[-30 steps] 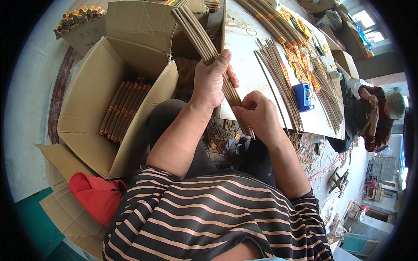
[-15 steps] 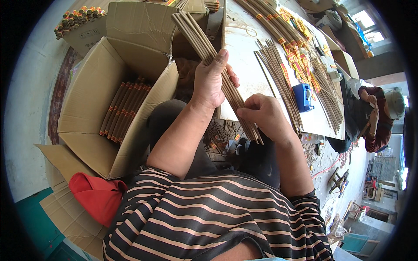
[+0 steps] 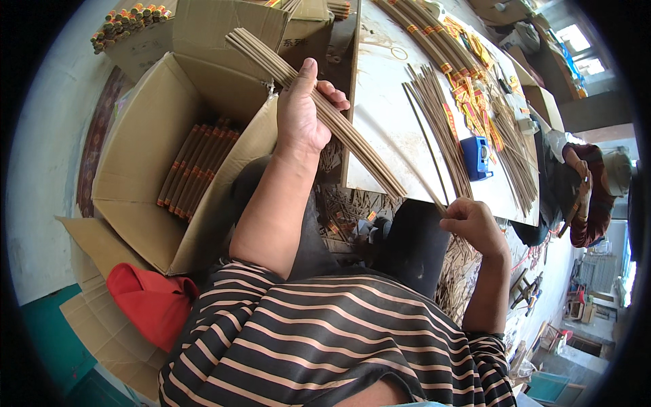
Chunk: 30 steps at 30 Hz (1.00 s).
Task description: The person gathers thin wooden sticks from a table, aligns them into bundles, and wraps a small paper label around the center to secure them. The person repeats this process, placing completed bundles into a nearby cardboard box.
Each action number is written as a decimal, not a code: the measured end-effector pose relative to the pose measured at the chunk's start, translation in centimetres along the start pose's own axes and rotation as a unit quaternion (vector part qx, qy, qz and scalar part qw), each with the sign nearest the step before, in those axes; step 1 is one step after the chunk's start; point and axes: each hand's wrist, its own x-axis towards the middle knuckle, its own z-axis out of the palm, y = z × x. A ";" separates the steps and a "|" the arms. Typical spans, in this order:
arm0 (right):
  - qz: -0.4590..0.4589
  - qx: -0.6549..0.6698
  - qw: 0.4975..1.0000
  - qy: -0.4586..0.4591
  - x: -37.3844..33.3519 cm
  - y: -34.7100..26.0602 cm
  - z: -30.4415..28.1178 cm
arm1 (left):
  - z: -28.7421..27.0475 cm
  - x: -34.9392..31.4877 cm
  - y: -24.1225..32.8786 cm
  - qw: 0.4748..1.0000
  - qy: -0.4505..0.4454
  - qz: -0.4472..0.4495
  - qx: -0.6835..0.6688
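Note:
A bundle of thin brown incense sticks (image 3: 359,152) slants across the front of me. My left hand (image 3: 300,115) is closed around its middle, thumb raised along the top. Out to the right, my right hand (image 3: 477,222) pinches the lower end of a single incense stick (image 3: 415,161), which is blurred and apart from the bundle. More loose sticks (image 3: 434,115) lie on the white table beside a blue tape dispenser (image 3: 477,158).
An open cardboard box (image 3: 135,163) on the left holds several banded bundles (image 3: 196,169). Red-and-yellow labels (image 3: 468,102) and banded sticks (image 3: 434,34) lie on the table (image 3: 373,81). A red cloth (image 3: 146,298) hangs at lower left. Another person (image 3: 590,197) is at far right.
My right hand has moved right and down, drawing one stick away from the bundle. My left hand has shifted slightly left with the bundle, which now slants more.

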 end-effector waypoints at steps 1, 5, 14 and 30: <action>-0.001 -0.004 1.000 0.010 0.1 0.8 -0.2 | 0.0 0.2 0.0 1.000 0.011 0.002 -0.002; 0.046 -0.014 0.995 0.083 1.9 3.7 -0.4 | 0.1 0.1 -0.1 0.999 -0.029 -0.022 0.003; -0.047 -0.230 0.921 0.312 8.7 4.3 -0.2 | 1.0 -0.8 -1.9 0.993 -0.062 -0.102 0.015; -0.100 -0.086 0.988 0.086 6.4 -6.7 9.9 | 1.1 -0.4 -1.3 0.996 -0.034 -0.065 0.045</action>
